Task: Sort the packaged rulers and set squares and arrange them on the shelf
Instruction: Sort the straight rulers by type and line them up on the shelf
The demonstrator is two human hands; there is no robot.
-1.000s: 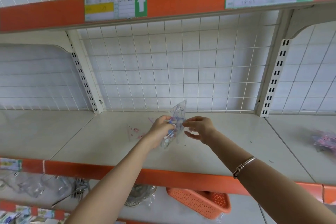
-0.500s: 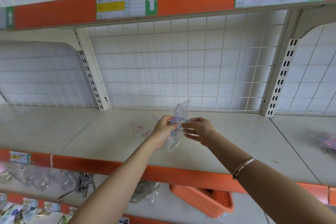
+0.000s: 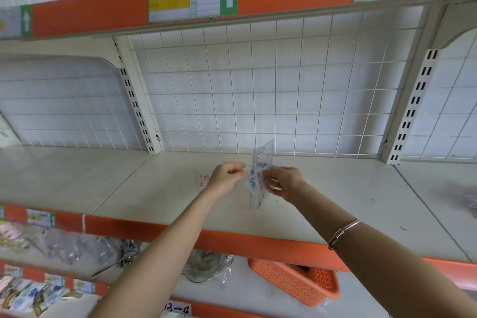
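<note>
- Two hands meet over the middle of the cream shelf board (image 3: 335, 188), at the centre of the frame, with one clear blue-printed ruler packet (image 3: 259, 178) between them.
- The right hand (image 3: 285, 182) pinches the packet by its right edge, fingers curled onto the film. It holds the packet on end, pointed top toward the wire grid back panel (image 3: 258, 85). Held upright like this, the print faces the person, probably so that they can judge its kind before laying it down.
- The left hand (image 3: 227, 178) sits just left of the packet with its fingers curled in. The fingertips are at the packet's left edge, and it cannot be told whether they nip the film or are just off it.
- The packet's lower end hangs below both hands. Whether it touches the board cannot be told.
- One flat pink-printed packet (image 3: 202, 179) lies on the board just left of the left hand and is partly hidden by it. It is likely the start of a sorted row.
- Some blurred packets (image 3: 472, 199) lie at the right edge of the frame on the neighbouring board, well apart from both hands and seemingly not yet sorted.
</note>
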